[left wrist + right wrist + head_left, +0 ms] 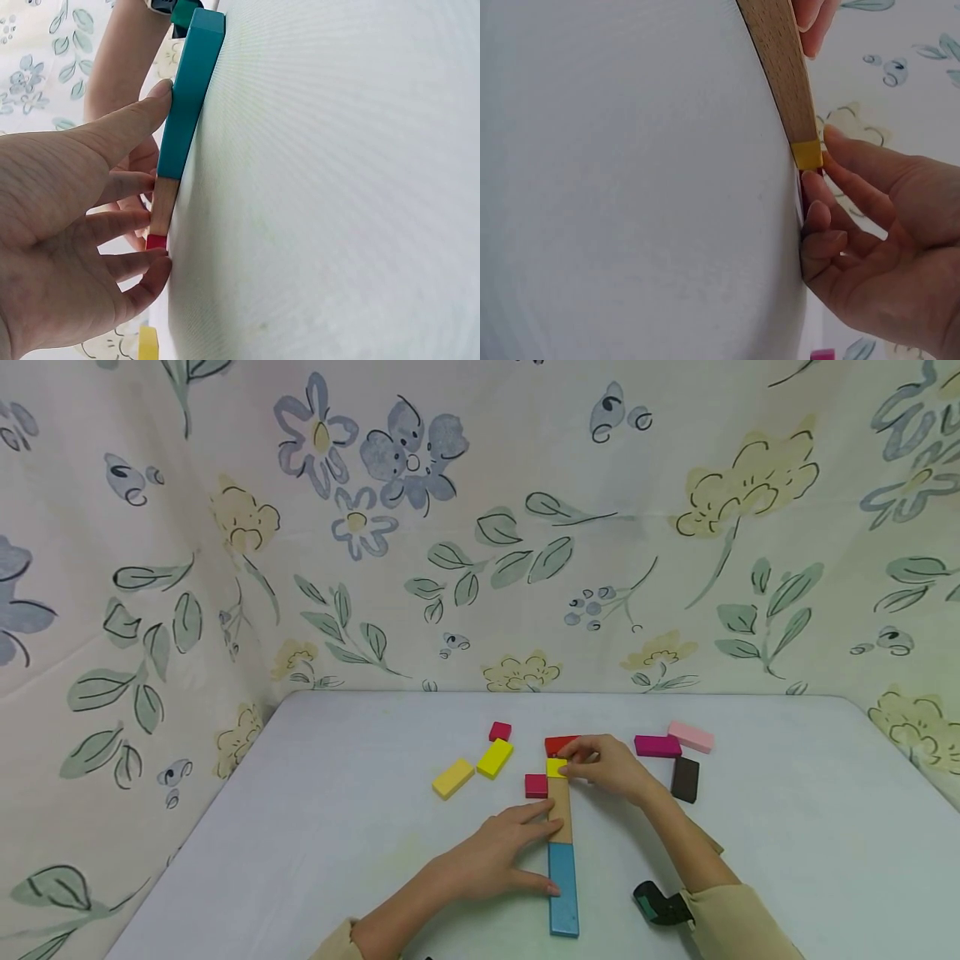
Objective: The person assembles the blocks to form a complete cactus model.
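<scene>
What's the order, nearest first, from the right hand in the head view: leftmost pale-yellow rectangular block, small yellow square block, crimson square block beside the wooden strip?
1. Small yellow square block, at the right hand.
2. Crimson square block, slightly left.
3. Pale-yellow rectangular block, farther left.

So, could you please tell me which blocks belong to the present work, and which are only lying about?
Seemingly in the work:
blue block, wooden block, small yellow block, in one row
red block at its far end
crimson square beside the row

Apparently lying about:
yellow block
pale yellow block
small crimson block
magenta block
pink block
dark brown block
tan piece, mostly hidden
</scene>
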`<state>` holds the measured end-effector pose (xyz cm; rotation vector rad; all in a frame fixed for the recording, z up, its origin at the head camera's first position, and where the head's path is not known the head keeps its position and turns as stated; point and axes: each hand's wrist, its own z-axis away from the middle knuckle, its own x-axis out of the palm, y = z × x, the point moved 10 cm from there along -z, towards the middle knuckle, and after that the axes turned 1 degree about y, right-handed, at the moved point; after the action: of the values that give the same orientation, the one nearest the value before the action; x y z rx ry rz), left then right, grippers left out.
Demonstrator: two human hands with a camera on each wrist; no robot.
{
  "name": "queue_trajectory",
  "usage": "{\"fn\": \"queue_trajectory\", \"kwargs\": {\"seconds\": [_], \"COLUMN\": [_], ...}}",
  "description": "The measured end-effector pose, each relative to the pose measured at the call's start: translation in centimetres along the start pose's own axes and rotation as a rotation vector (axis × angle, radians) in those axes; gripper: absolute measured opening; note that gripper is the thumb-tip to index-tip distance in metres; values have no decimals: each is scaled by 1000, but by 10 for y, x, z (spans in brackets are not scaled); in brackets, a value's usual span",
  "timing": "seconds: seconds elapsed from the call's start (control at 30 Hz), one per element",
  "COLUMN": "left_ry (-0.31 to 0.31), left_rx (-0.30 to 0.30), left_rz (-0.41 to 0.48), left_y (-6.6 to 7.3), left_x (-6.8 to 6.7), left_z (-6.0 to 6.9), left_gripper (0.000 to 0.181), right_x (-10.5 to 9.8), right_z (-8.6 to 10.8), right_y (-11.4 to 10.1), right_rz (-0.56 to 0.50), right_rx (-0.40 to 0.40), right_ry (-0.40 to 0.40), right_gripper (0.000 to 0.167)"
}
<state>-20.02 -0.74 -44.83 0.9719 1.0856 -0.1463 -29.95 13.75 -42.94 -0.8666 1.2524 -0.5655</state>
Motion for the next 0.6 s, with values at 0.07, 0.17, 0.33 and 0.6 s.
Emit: {"fn": "queue_trajectory", "kwargs": {"seconds": [0.07, 0.17, 0.33, 0.6], "left_ry": [6, 15, 3, -15], "left_rx": [10, 21, 6, -20], "left_rz": [5, 1, -3, -17], "left_y": [-2, -7, -6, 6], "left_x": [2, 5, 4, -4], "left_z": [-1, -2, -2, 3], "left_gripper": [80, 81, 80, 78], "right_x": [-3, -9, -23, -53], "right_z": [2, 5, 15, 40], "right_y": [0, -1, 3, 4], "right_rz": [4, 11, 39, 76], "right_rx": [-3, -13, -20, -75], "right_ry": [3, 7, 24, 63], "right_gripper": [30, 32, 37, 37]}}
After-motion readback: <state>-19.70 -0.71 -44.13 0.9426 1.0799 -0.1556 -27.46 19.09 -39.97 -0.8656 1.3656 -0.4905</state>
